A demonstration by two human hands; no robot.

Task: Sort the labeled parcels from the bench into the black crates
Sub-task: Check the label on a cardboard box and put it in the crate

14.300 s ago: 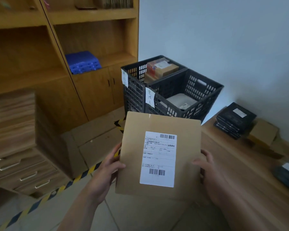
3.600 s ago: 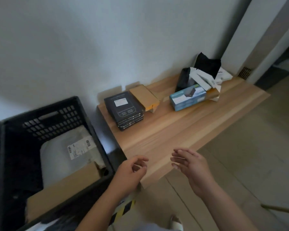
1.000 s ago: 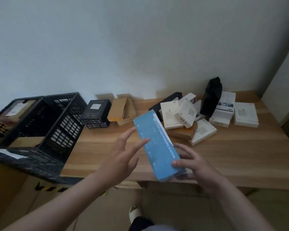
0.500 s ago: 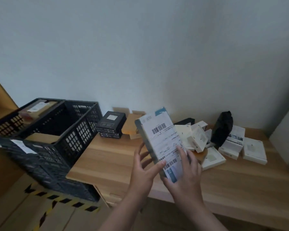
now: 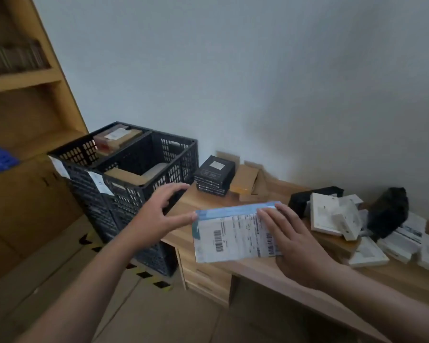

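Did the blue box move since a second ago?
Yes. The blue box was standing tall before; now it lies sideways, label up, nearer the black crates.

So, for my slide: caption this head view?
Both hands holding a labeled blue parcel beside two black crates.

This is looking like a small stock room or parcel sorting corner of an office. Labelled boxes (image 5: pixel 332 216) are lying in a pile on a wooden table (image 5: pixel 394 276), two black crates (image 5: pixel 144 167) are standing beside it, and yellow-black tape (image 5: pixel 146 274) is marking the floor near wooden shelves (image 5: pixel 22 80).
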